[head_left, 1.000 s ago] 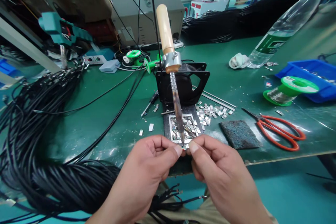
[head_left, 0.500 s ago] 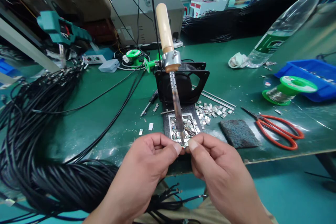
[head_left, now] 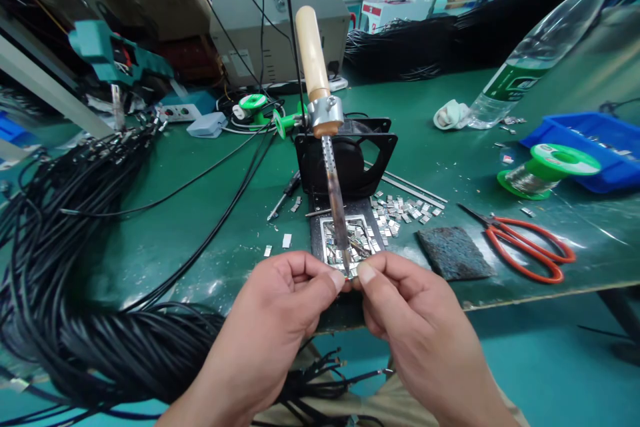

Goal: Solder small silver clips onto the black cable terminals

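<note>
Little has been moved since the earlier frame: the fingertips have been brought slightly nearer the iron's tip. A tiny part [head_left: 349,278] is pinched narrowly between the left hand [head_left: 285,320] and the right hand [head_left: 420,320], just below that tip; its shape is mostly hidden. The iron [head_left: 338,213] is held point-down by a clamp [head_left: 327,112], presumably so that both hands are left free. Under it, a tray [head_left: 357,219] of metal bits is set within easy reach. Behind stands a fan [head_left: 350,163], perhaps for fumes; scissors [head_left: 493,220] are laid to the right.
</note>
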Demonstrator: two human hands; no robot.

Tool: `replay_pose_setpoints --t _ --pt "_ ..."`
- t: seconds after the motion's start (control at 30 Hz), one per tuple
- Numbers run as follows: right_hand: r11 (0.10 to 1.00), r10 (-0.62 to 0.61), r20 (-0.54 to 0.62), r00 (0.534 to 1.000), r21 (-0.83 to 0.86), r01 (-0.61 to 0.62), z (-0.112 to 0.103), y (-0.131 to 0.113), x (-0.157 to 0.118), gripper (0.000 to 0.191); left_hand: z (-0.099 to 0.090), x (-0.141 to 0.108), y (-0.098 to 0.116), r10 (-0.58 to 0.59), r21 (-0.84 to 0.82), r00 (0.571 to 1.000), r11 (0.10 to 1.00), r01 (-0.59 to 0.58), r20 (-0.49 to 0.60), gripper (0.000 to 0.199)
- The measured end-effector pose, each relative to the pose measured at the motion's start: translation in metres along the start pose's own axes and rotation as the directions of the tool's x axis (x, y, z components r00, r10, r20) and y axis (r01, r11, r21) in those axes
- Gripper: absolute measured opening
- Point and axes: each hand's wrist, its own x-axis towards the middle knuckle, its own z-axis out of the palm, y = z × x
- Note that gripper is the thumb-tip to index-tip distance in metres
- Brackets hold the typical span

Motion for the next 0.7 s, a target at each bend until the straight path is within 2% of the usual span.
replay_pose_setpoints --t 0.7 --pt "0.999 0.0 -0.004 1.0 -0.036 0.0 0.0001 -0.0033 -0.0006 0.035 0.0011 0.0001 0.0025 0.003 -0.011 1.0 1.0 -0.004 -0.012 0.034"
